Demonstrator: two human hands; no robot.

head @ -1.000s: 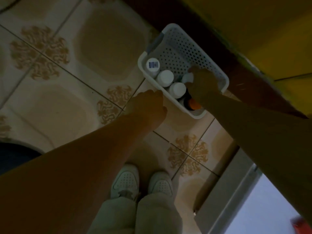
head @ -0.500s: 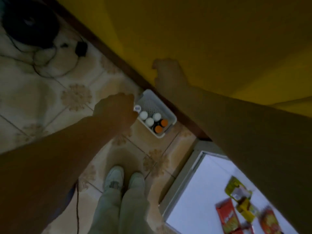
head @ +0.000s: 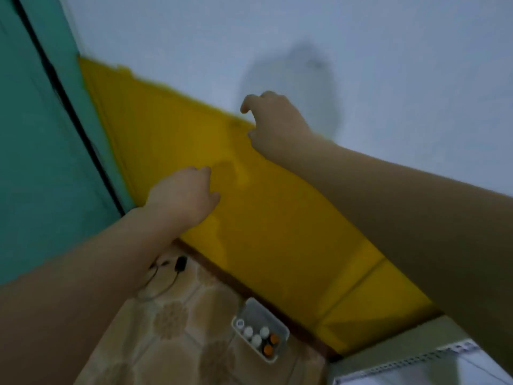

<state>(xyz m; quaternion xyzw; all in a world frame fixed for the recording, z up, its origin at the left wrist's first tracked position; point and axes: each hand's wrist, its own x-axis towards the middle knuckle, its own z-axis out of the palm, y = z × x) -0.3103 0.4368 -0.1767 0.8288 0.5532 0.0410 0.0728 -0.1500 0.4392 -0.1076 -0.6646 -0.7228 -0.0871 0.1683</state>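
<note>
Both my arms are raised in front of a wall. My left hand (head: 184,194) hangs before the yellow lower wall (head: 277,232) with loosely curled fingers and holds nothing. My right hand (head: 273,123) is higher, at the line where yellow meets the pale upper wall (head: 305,37), its fingers loosely bent and empty. Far below on the tiled floor (head: 172,343) stands a white perforated basket (head: 254,308) with several bottles in it, some white-capped (head: 256,340), two orange-capped (head: 268,349). Neither hand touches the basket.
A teal door or panel (head: 36,162) fills the left side. A black plug and cable (head: 179,263) lie on the floor by the wall. The corner of a white table or shelf edge (head: 416,365) shows at the bottom right.
My right hand left the basket and both hands rose well above it. The view swung upward from the floor to the wall, and the basket now looks small and far below.
</note>
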